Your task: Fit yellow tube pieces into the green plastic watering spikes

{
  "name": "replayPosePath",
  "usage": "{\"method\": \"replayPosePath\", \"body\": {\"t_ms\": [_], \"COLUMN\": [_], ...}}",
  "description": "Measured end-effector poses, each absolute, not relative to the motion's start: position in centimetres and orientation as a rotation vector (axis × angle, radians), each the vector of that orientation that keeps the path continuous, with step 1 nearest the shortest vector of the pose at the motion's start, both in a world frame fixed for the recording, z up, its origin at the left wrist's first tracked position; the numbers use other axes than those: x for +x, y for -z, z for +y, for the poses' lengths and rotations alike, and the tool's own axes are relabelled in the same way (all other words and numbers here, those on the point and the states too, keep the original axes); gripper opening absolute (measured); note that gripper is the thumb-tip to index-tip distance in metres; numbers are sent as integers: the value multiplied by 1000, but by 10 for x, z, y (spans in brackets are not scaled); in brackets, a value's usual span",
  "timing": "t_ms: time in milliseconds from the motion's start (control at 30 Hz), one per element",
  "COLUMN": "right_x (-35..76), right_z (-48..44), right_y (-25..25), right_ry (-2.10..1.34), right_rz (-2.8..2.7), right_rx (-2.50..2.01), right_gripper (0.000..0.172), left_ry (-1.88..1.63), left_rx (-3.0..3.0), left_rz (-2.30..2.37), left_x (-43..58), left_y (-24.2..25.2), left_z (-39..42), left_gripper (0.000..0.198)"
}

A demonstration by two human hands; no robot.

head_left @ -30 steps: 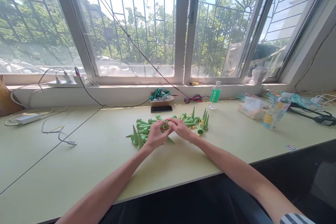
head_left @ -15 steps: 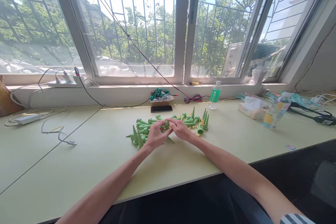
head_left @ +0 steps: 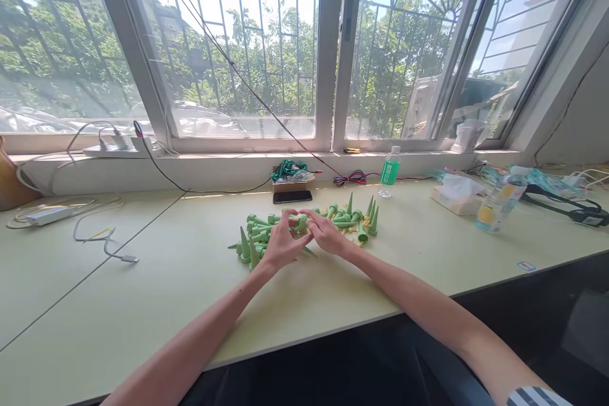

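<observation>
In the head view, I judge the step in hand to be close fingertip work on one green piece (head_left: 301,223); the next move seems to call for a steady left hand (head_left: 282,244) and small finger movements from the right hand (head_left: 327,233). The hands come together at the fingertips, but I cannot tell whether either is clamped on it. The piece shows between them, amid green spikes (head_left: 259,228), in from the far edge of the tabletop (head_left: 304,304).

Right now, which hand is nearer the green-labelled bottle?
Right. The right hand is left of the green-labelled bottle and nearer the camera; the left hand is farther left.
</observation>
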State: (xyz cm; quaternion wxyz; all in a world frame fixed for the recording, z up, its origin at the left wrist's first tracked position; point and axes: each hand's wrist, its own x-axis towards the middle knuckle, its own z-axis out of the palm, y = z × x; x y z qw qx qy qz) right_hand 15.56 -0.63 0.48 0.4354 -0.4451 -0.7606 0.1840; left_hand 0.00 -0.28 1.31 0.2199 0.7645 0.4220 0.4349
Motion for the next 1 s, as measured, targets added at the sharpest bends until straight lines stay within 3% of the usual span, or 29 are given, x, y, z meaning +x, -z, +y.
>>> {"method": "replayPosePath", "body": {"t_ms": [500,700,1000], "right_x": [153,154,152], "right_z": [-9,-5,-6], "right_y": [-7,0,-2], "right_ry": [-348,-215,-473], "right_rz": [-1797,-1706,-1637], "right_rx": [-1176,-1289,-1317], "right_gripper": [34,48,68], "left_ry": [-1359,-1510,-1598], "left_rx": [2236,2300,2267], "left_rz": [1140,1151,1136], "left_x": [-3,-4,-2], "left_y": [-11,-12,-15], "left_z": [5,2,-2], "left_gripper": [38,35,34]}}
